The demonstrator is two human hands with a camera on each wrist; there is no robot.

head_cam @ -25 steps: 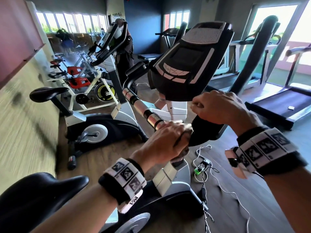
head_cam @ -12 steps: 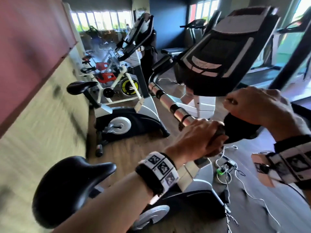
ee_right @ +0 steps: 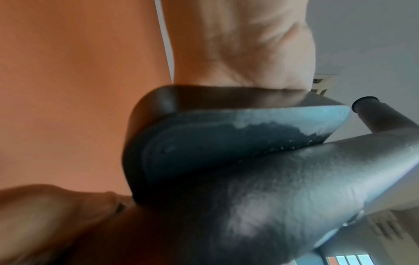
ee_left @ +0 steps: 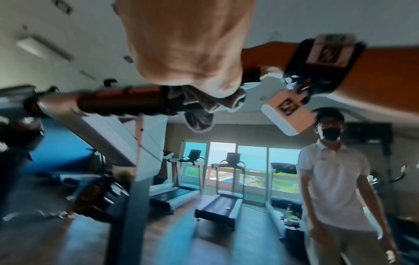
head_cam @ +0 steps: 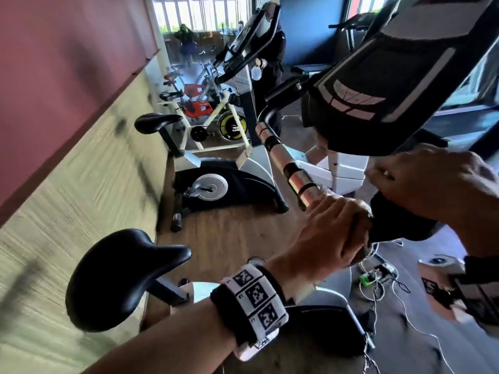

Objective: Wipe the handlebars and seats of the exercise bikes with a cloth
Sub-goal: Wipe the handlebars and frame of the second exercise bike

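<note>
Left hand (head_cam: 330, 233) gripping cloth (ee_left: 199, 107) around handlebar (head_cam: 286, 163), right hand (head_cam: 437, 184) atop pad (ee_right: 226, 136)

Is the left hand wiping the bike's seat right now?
No, the left hand grips the cloth round the handlebar; the seat lies untouched.

Glossy metal handlebar (head_cam: 293, 168), smooth black seat (head_cam: 118, 276), wood-look floor (head_cam: 232, 233), matt console (head_cam: 391, 85).
</note>
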